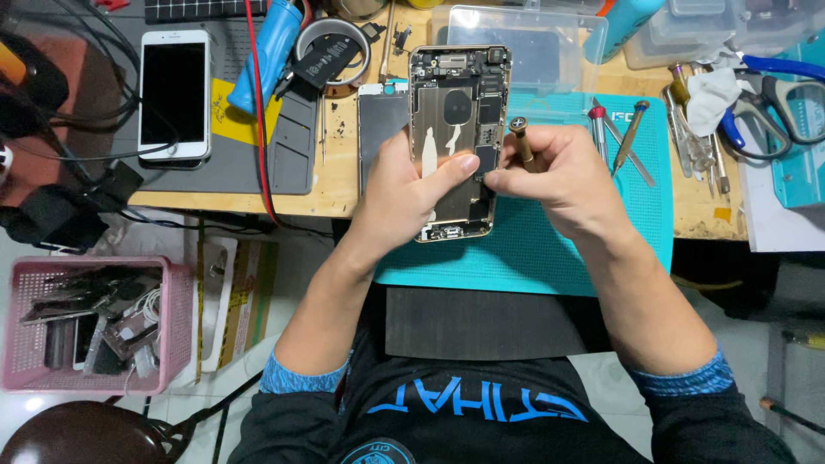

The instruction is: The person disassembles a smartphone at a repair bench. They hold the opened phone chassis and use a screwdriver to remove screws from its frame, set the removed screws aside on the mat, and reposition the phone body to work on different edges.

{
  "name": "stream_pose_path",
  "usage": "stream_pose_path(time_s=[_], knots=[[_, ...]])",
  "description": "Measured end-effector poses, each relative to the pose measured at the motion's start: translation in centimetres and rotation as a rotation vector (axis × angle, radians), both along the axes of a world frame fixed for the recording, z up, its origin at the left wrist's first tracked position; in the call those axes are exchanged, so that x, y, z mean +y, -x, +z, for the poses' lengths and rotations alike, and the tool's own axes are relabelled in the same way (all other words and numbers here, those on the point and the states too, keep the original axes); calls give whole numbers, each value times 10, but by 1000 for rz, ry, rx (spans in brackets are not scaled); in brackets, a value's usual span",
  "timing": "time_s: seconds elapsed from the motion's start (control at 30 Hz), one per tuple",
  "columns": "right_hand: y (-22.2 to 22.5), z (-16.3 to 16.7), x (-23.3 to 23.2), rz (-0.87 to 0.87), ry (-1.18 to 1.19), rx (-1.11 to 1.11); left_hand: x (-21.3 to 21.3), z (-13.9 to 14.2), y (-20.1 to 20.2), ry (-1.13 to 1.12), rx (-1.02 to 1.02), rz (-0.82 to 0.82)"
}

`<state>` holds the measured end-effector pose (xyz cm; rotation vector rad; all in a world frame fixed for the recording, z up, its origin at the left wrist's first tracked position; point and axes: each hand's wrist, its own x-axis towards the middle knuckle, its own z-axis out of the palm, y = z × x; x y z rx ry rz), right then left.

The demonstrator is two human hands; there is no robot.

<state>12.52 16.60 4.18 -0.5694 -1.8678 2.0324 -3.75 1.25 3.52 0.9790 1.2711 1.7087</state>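
An opened gold phone body (457, 112) with its boards and shields exposed is held upright over the teal mat (533, 249). My left hand (404, 193) grips its left edge, thumb pressed on the inner plate. My right hand (563, 176) holds a small bronze-handled screwdriver (522, 139) at the phone's right edge, its tip hidden behind my fingers. A detached dark screen panel (382, 120) lies just left of the phone body.
A white phone (174, 94) rests on a grey mat (284, 163) at the left, beside a blue tool (268, 51) and tape roll (331, 51). Screwdrivers (632, 142), tweezers and scissors (773, 103) lie at the right. Clear plastic boxes (550, 39) stand behind. A pink basket (94, 322) of parts sits on the floor.
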Motion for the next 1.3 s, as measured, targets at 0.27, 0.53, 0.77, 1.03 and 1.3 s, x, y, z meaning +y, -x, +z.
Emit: stream_pose_path(time_s=[0.27, 0.53, 0.77, 1.03, 1.3], knots=[[4, 1, 0, 41, 52, -14, 5, -11, -2, -46, -39, 26], [12, 3, -5, -3, 149, -36, 6, -20, -2, -79, -148, 110], [10, 15, -2, -85, 99, -57, 5, -20, 0, -174, -335, 222], [10, 12, 0, -25, -194, -114, 4, -38, -2, -187, -361, 295], [3, 29, 38, -130, -768, -479, -23, -44, 35, -265, -391, 449]])
